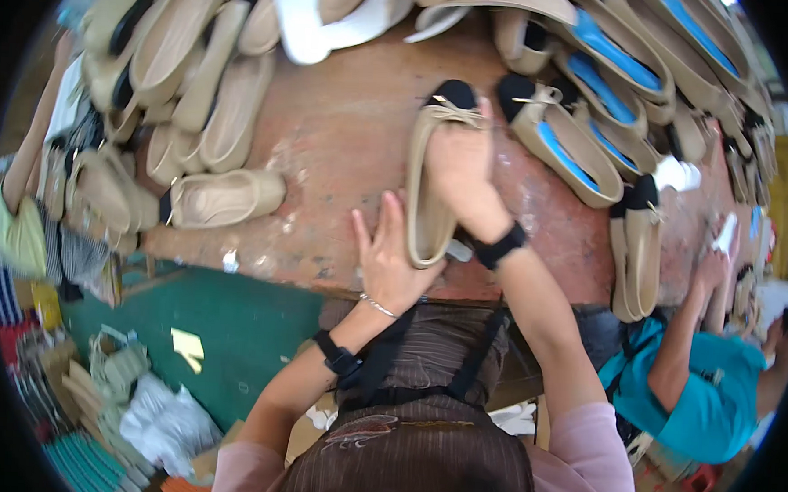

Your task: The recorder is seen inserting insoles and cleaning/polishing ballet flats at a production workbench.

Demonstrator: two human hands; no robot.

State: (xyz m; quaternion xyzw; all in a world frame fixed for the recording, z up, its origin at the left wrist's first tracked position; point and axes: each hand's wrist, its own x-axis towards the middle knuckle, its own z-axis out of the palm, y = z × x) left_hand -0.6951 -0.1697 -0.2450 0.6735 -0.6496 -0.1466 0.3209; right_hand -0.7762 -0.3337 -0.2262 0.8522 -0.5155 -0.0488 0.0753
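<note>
A beige ballet flat (420,190) with a black toe and a small bow lies on the table in front of me, toe pointing away. My right hand (461,165) reaches over its right side into the opening and grips it; most of those fingers are hidden in the shoe or smeared by motion. Beside the heel, my left hand (395,262) rests with its fingers spread, touching or very close to the shoe's left side. A small pale piece (457,250) lies by my right wrist. Right of the shoe, another flat (561,148) shows a blue insole.
Piles of beige flats (170,43) cover the table (338,112) at the left and along the far right. White shoe-shaped pieces (303,22) lie at the far edge. A single flat (225,196) sits left. Co-workers stand at both sides, one in a teal shirt (713,392).
</note>
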